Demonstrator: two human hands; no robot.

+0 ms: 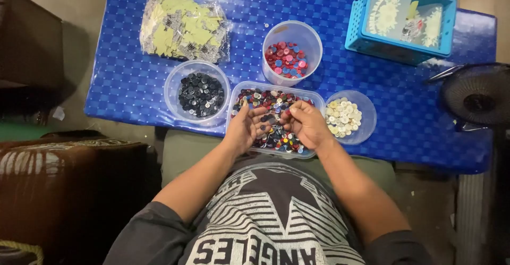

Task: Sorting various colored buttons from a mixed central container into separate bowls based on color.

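Four clear plastic tubs sit on a blue patterned counter (133, 79), seen from above by the person working at it. Largest on the counter is a clear bag of pale yellow-green card pieces (183, 27) at the far left, and opposite it at the far right stands a light blue basket (355, 28) with white lacy pieces inside. A dark round fan (476, 95) overhangs the right edge. Nearest the person is the rectangular tub of mixed buttons (276, 117), at the counter's near edge. To its left is a round tub of black buttons (199, 92), behind it a taller round tub of red and blue buttons (291, 52), and just beside it on the right a round tub of white buttons (348, 116). Both hands are over the mixed tub: the left hand (244, 128) is palm up with its fingers curled loosely apart, while the right hand (307, 124) has its fingers drawn together over the buttons; whether they pinch one is too small to tell.
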